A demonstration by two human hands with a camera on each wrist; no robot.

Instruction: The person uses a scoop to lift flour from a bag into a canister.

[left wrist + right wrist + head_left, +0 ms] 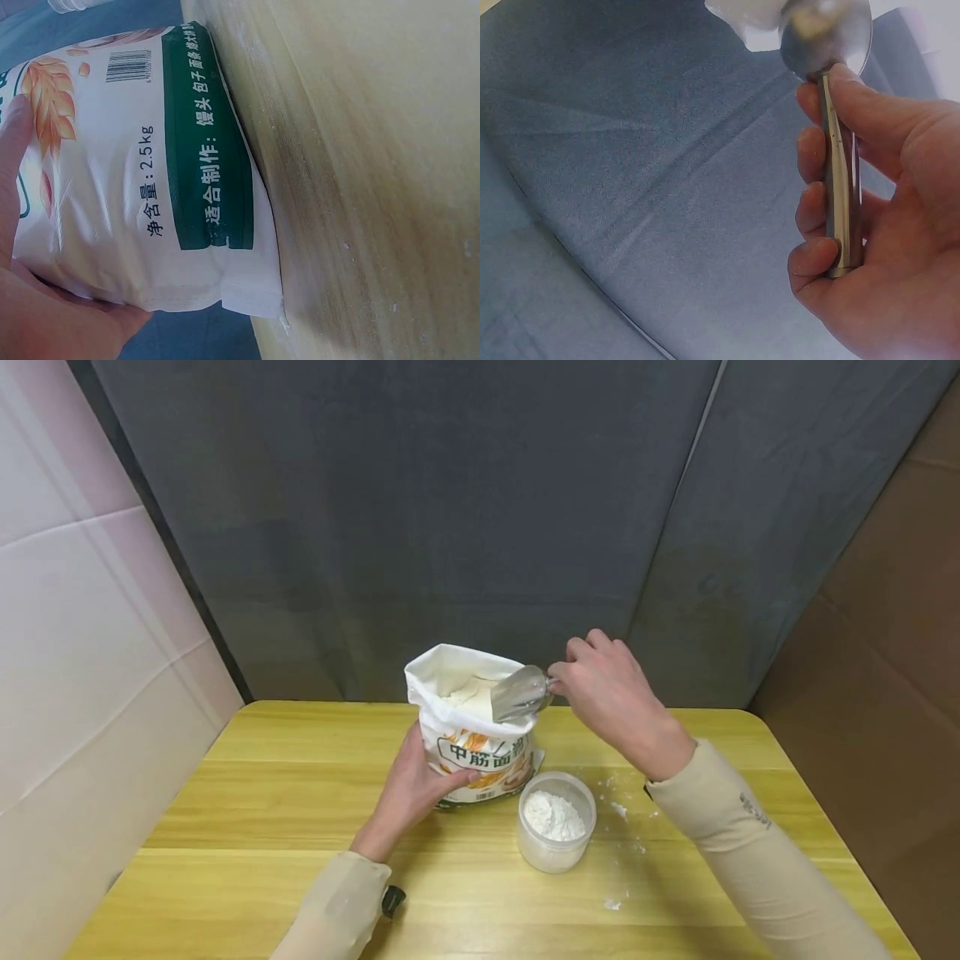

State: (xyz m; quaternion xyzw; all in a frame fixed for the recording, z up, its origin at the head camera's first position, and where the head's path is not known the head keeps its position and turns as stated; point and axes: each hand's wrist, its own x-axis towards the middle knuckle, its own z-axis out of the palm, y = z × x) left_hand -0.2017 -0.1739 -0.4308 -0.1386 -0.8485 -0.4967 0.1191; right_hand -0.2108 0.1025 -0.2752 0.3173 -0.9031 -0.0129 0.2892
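Observation:
A white flour bag (472, 760) stands with its top folded open and flour (474, 695) inside. My left hand (420, 777) holds its lower left side, thumb across the printed front; in the left wrist view the hand (60, 315) wraps the bag (105, 195). My right hand (611, 693) grips a metal scoop (521, 692), its bowl tilted over the right edge of the bag's mouth. The right wrist view shows the fingers curled round the handle (841, 180). In front of the bag sits a clear round tub (551, 856) with a mound of flour in it.
Spilled flour (618, 810) dots the wooden table (247, 827) right of the tub. A dark grey curtain (405, 527) hangs behind the table, with a pale panel (97, 610) at left and a brown one (870, 677) at right.

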